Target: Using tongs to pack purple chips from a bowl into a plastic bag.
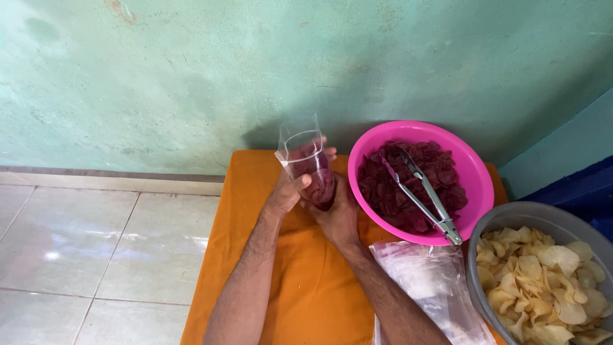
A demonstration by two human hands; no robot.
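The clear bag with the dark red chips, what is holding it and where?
Both hands hold the clear bag: the left hand wraps its side, the right hand supports its bottom.

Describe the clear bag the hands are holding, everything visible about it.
The clear plastic bag is a thin, see-through pouch held upright above the orange cloth, its open mouth up and spread into a rough square. Dark red chips fill its lower part; the upper part is empty. The left hand grips its side, the right hand cups its bottom. It stands just left of the pink bowl.
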